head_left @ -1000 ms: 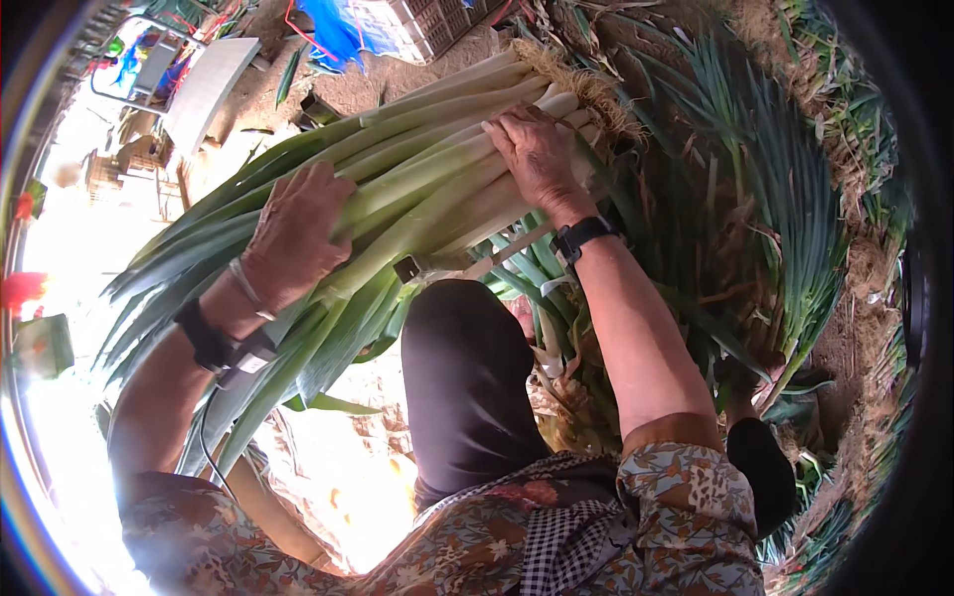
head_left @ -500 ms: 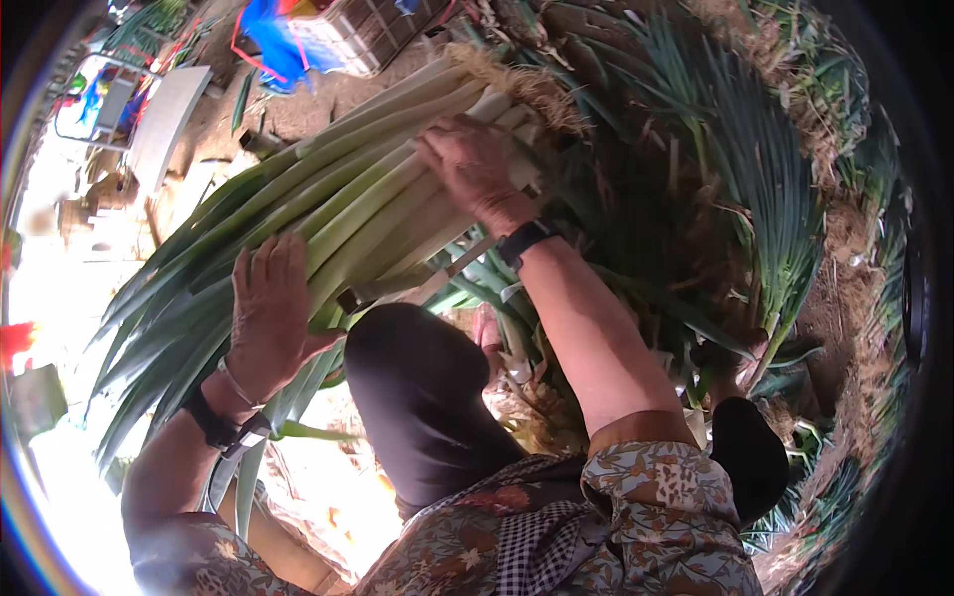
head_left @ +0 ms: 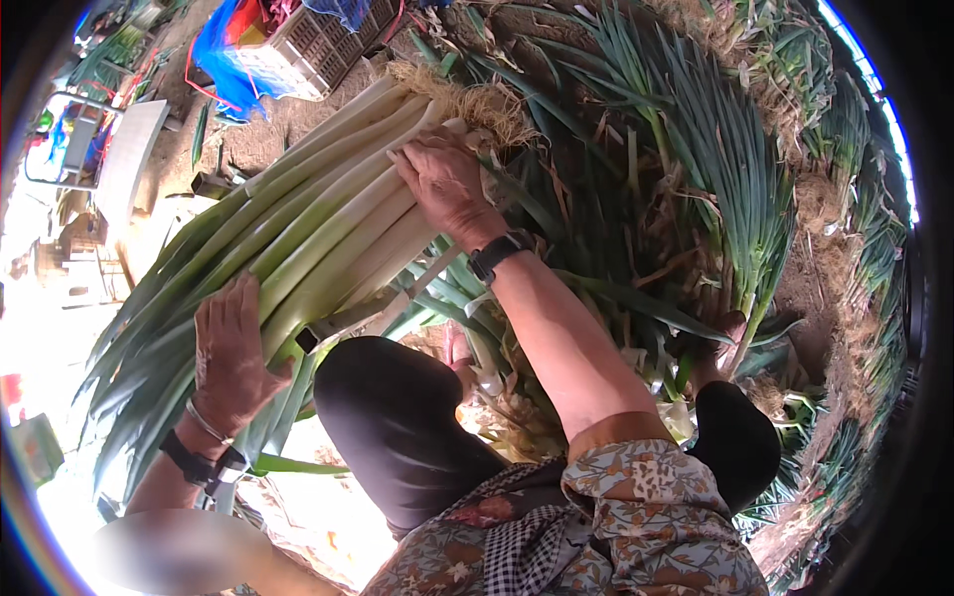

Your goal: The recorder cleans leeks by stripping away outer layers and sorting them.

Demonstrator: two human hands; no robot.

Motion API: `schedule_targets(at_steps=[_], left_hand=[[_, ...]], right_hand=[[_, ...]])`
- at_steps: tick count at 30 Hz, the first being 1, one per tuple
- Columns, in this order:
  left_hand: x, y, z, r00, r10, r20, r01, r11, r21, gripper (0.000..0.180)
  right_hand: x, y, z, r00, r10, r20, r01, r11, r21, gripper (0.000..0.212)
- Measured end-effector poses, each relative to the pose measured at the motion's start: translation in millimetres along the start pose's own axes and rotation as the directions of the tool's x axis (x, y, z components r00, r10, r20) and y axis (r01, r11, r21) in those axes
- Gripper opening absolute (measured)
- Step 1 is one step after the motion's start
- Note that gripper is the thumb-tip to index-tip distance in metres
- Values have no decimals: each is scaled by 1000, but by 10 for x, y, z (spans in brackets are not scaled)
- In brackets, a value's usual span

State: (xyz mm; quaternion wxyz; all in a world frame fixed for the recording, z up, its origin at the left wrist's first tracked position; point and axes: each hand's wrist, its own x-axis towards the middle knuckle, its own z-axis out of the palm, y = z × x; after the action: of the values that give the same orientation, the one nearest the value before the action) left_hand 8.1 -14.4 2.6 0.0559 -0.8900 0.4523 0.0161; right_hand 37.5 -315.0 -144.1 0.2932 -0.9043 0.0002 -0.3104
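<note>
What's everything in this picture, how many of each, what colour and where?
Leek bundle: one, white stems, green leaves, centre-left
Bar: one, greyish, below the bundle
Loose leeks: uncountable, green, right of the bundle
Leek piles: several, green with tan roots, right edge
Crate: one, brown, top
Plastic sheet: blue, beside the crate
Board: one, pale, upper left
Wristbands: two, black, one per wrist
Bracelet: one, silvery, left wrist
Checked cloth: one, black-and-white, bottom
Left hand: one, bare, by the leaves
Right hand: one, bare, on the stems
</note>
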Motion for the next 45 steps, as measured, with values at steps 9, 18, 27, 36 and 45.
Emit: schedule_targets(at_steps=[9,18,27,36,45], left_hand=[[-62,-52,171,992,17,-127,-5,996,94,88],[-104,-270,245,999,49,5,-49,977,206,92],[769,671,-348,910,287,-298,-354,914,-200,52],[494,2105,-793,931,343,128,-190,752,-631,50],[1080,3288,-974,763,636,120,-410,619,-670,48]], right_hand=[[84,-3,88,999,-20,27,17,993,119,19],[-1313,48,-1193,919,388,70,-387,856,342,15],[-3732,536,-2188,583,799,148,-700,586,-408,31],[-4289,-343,-1850,573,403,713,-350,908,-231,34],[-4080,147,-2122,648,396,651,-663,714,225,27]])
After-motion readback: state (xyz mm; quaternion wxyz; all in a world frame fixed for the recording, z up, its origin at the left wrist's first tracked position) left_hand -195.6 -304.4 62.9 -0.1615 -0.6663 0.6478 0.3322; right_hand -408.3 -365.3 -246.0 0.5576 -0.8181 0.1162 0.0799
